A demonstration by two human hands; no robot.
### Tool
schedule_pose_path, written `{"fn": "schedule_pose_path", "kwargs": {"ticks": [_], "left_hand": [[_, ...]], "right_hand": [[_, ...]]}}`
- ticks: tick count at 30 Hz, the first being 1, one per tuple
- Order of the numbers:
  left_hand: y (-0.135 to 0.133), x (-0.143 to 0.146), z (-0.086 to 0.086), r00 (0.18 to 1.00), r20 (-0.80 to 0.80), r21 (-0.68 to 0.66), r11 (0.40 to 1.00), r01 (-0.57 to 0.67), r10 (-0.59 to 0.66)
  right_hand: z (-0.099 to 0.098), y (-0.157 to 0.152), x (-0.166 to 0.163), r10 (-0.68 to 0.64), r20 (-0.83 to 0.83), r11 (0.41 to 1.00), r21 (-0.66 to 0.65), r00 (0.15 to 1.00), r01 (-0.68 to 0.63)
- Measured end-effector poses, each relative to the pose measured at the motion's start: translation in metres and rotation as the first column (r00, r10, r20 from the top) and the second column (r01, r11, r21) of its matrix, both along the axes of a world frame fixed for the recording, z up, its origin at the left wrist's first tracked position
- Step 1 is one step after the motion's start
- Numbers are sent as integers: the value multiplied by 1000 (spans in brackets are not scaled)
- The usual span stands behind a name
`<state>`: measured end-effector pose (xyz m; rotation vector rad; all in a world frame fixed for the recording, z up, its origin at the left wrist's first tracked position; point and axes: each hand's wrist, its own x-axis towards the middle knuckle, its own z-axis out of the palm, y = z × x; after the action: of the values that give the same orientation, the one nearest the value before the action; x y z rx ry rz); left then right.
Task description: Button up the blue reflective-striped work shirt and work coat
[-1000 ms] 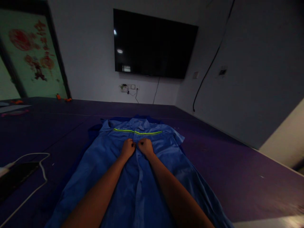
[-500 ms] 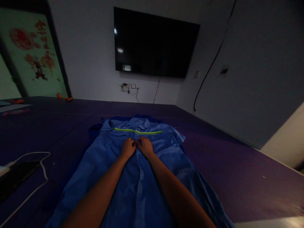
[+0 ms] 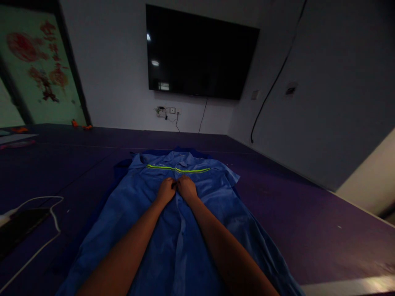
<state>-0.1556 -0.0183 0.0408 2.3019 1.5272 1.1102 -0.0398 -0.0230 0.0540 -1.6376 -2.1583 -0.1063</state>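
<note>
Close together, both hands low over the blue shirt point(image 3: 166, 246), which lies face up and spread out on the purple surface point(image 3: 277, 213). My left hand point(image 3: 166, 190) and right hand point(image 3: 187, 189) nearly meet at the front placket point(image 3: 181, 230), just below the yellow-green stripe point(image 3: 191, 170). Fingers curled in, hardly any gap; I have the placket cloth pinched from both sides. Fingertips in shadow: cannot tell whether a button sits between them. Darker blue fabric point(image 3: 121, 168) shows beneath.
</note>
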Motion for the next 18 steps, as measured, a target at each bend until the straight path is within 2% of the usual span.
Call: {"fn": "schedule_pose_path", "kwargs": {"ticks": [8, 18], "left_hand": [[-3, 0, 3, 1000, -13, 55, 998, 22, -22], [-6, 0, 4, 997, -69, 37, 999, -18, 21]], "right_hand": [[-1, 2, -2, -34, 15, 999, -26, 999, 34], [-6, 4, 5, -71, -216, 997, -54, 974, 61]]}}
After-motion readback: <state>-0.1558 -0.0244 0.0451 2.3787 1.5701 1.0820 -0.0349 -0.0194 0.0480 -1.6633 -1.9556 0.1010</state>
